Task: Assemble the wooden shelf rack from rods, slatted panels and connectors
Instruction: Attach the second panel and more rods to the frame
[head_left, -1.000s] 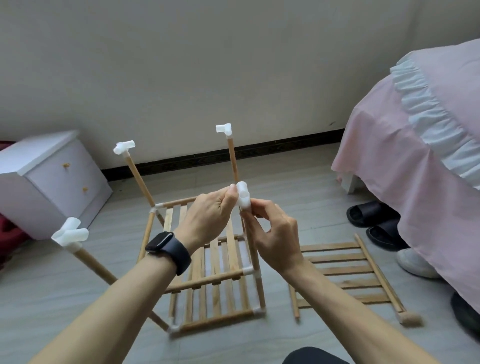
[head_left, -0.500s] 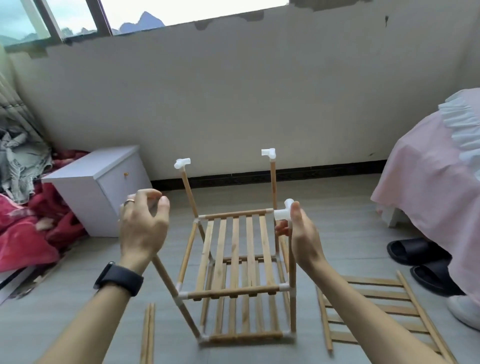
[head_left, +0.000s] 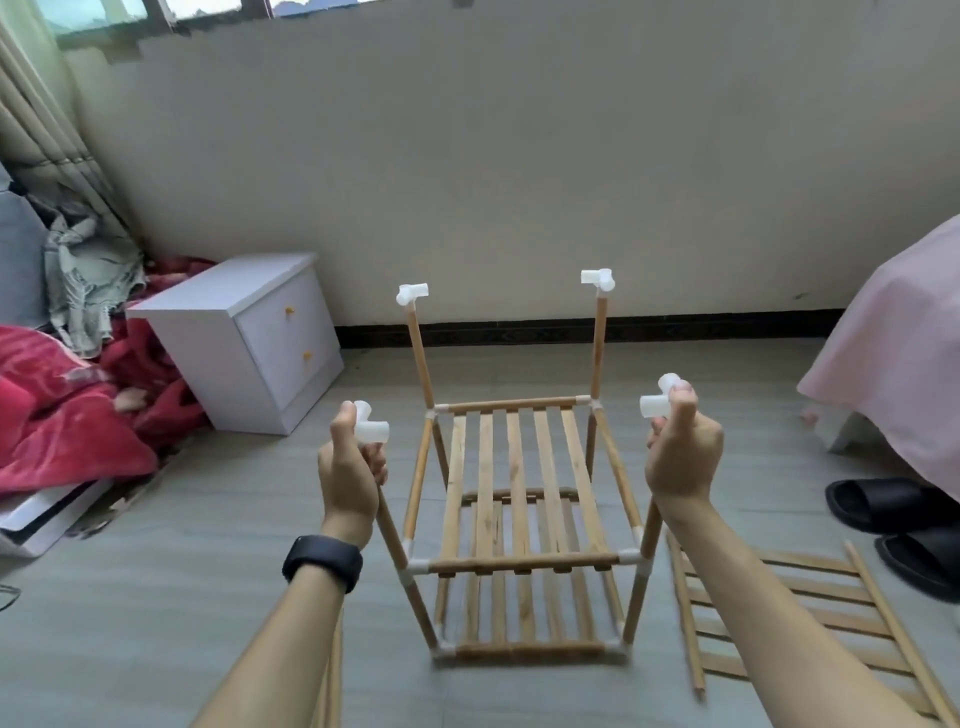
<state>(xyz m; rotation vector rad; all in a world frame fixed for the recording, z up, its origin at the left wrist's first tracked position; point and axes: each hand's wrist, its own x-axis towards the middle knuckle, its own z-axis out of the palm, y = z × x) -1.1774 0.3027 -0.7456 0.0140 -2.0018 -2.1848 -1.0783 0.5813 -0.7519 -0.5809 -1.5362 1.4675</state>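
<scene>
Left hand (head_left: 348, 467) and right hand (head_left: 683, 457) clamp fingers (head_left: 378, 465) round the front rods (head_left: 392, 525); connectors (head_left: 371, 428) should seat fully, openings facing squarely inward.

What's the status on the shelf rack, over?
Left grip holds front-left rod at its connector. Right grip, same on front-right rod. Rack standing, two shelves in; one slatted panel loose on floor. Nothing blocking.
</scene>
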